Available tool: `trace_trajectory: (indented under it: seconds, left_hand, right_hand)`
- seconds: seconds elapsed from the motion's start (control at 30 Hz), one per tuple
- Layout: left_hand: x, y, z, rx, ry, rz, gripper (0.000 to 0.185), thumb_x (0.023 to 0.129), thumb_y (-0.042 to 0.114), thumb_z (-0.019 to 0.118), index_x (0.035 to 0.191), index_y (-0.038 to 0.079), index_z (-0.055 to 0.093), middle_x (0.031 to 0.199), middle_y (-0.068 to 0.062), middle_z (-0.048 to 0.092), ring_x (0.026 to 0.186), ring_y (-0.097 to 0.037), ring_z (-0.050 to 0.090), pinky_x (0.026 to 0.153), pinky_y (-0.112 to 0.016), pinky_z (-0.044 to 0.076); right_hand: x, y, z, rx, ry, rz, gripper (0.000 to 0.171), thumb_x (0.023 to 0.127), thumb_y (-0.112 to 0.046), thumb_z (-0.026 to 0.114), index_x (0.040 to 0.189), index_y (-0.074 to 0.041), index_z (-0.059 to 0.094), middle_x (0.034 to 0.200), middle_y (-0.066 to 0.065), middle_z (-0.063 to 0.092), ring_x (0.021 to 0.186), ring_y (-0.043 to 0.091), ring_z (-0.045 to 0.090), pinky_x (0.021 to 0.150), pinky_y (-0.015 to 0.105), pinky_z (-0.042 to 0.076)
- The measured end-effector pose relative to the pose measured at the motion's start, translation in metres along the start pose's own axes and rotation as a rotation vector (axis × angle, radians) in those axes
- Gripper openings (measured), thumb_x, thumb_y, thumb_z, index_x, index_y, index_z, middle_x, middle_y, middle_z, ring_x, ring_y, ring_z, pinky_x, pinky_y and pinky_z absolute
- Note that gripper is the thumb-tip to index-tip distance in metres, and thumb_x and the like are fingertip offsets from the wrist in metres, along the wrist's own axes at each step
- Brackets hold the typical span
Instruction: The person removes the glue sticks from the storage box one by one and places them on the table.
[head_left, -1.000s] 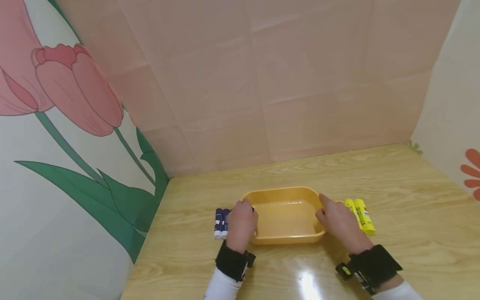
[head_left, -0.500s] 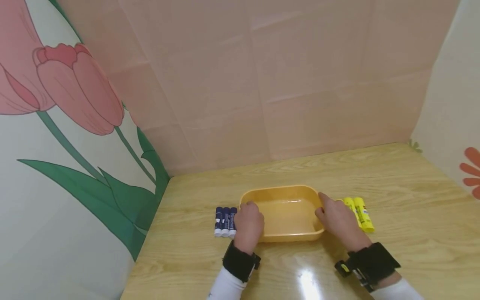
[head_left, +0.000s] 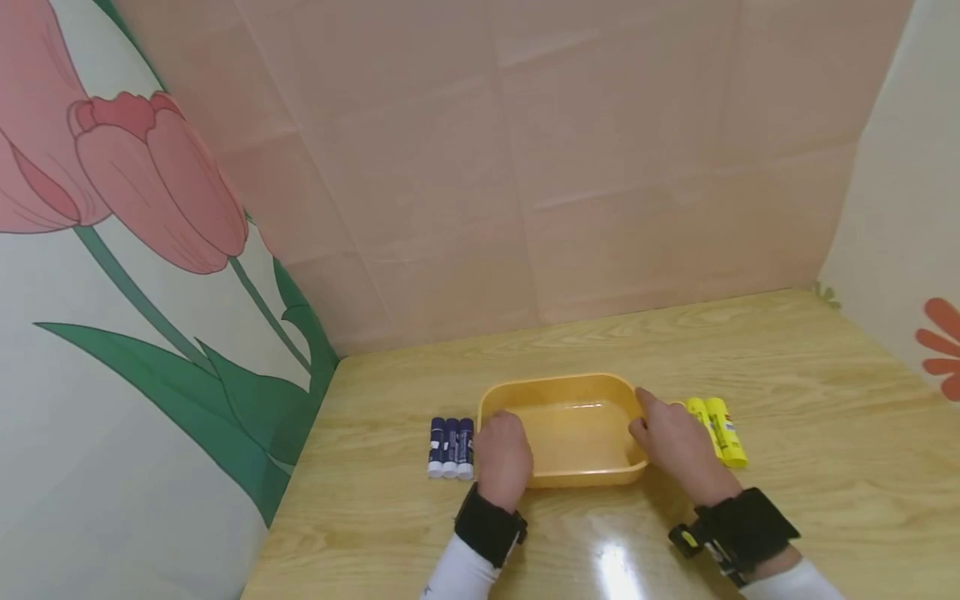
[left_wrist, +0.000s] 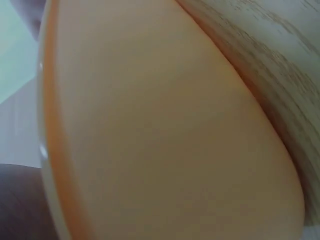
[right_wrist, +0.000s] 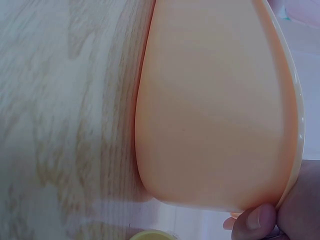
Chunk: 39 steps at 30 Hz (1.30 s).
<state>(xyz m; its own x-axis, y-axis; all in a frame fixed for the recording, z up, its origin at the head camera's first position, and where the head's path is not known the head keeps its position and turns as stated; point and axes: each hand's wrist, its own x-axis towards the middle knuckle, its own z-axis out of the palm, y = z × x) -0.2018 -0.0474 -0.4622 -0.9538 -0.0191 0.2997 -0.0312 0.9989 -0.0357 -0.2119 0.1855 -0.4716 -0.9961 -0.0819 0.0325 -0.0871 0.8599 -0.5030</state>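
- Yellow tray [head_left: 577, 429] mid-bench [head_left: 810, 392]; I've both hands gripping its ends: left hand [head_left: 504, 457], right hand [head_left: 675, 446].
- Looks light, stiff, smooth plastic, prob. slippery; best held under rim.
- Blue sticks [head_left: 450, 446] left of tray, yellow sticks [head_left: 720, 429] right.

Legible text: none. Blue glue sticks [head_left: 451, 446], left of the tray: white marks on the barrels, too small to read. Yellow glue sticks [head_left: 718, 430], right of the tray: a dark printed label strip on each barrel, characters too small to make out. Wrist views: no lettering, numbers or signs on any surface shown.
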Motion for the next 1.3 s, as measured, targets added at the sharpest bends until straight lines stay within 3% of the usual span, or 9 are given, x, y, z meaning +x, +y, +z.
trace_trajectory:
  seconds: [0.13, 0.4, 0.6, 0.73, 1.0, 1.3]
  left_hand:
    - [0.004, 0.003, 0.006, 0.03, -0.042, -0.006, 0.008, 0.087, 0.011, 0.068, 0.084, 0.004, 0.069, 0.075, -0.006, 0.06, 0.061, -0.017, 0.062, 0.049, -0.033, 0.051]
    - [0.009, 0.003, 0.008, -0.009, -0.182, -0.04, 0.01, 0.09, 0.015, 0.068, 0.094, 0.006, 0.07, 0.082, -0.008, 0.058, 0.066, -0.019, 0.061, 0.053, -0.035, 0.051]
    - [0.01, 0.002, 0.009, -0.05, -0.164, -0.036, 0.012, 0.092, 0.015, 0.067, 0.102, 0.008, 0.068, 0.083, -0.008, 0.064, 0.069, -0.021, 0.064, 0.055, -0.037, 0.052]
    - [0.011, 0.002, 0.011, -0.108, -0.186, -0.047, 0.015, 0.096, 0.016, 0.063, 0.108, 0.009, 0.068, 0.086, -0.009, 0.066, 0.073, -0.024, 0.066, 0.057, -0.04, 0.054]
    - [0.012, 0.0, 0.014, -0.23, -0.162, -0.053, 0.013, 0.088, 0.014, 0.067, 0.098, 0.005, 0.066, 0.08, -0.011, 0.065, 0.067, -0.024, 0.064, 0.053, -0.038, 0.051]
    - [0.014, -0.004, 0.019, -0.341, -0.162, -0.04, 0.023, 0.082, 0.015, 0.074, 0.097, 0.002, 0.062, 0.077, -0.011, 0.062, 0.066, -0.023, 0.06, 0.057, -0.036, 0.051]
  right_hand:
    - [0.0, 0.0, 0.0, 0.002, -0.001, 0.005, 0.06, 0.093, -0.012, 0.051, 0.145, 0.014, 0.036, 0.069, 0.007, 0.048, 0.055, 0.02, 0.045, 0.05, 0.031, 0.038]
    - [0.001, 0.001, 0.001, -0.014, 0.022, -0.012, 0.058, 0.093, -0.013, 0.053, 0.143, 0.014, 0.038, 0.067, 0.007, 0.048, 0.054, 0.019, 0.045, 0.049, 0.031, 0.037]
    - [0.0, 0.0, 0.001, -0.013, 0.019, -0.004, 0.058, 0.093, -0.013, 0.052, 0.143, 0.014, 0.038, 0.067, 0.007, 0.048, 0.054, 0.019, 0.044, 0.049, 0.031, 0.037]
    - [0.0, 0.0, 0.0, -0.015, 0.026, -0.011, 0.058, 0.093, -0.012, 0.052, 0.143, 0.014, 0.038, 0.068, 0.008, 0.048, 0.054, 0.019, 0.045, 0.049, 0.031, 0.037]
    - [-0.001, 0.0, -0.001, -0.013, 0.027, -0.01, 0.058, 0.093, -0.012, 0.053, 0.142, 0.015, 0.038, 0.069, 0.009, 0.049, 0.055, 0.02, 0.045, 0.049, 0.031, 0.036]
    - [0.0, -0.001, 0.001, -0.017, 0.017, 0.004, 0.058, 0.094, -0.013, 0.053, 0.143, 0.014, 0.038, 0.07, 0.009, 0.05, 0.056, 0.02, 0.045, 0.05, 0.031, 0.037]
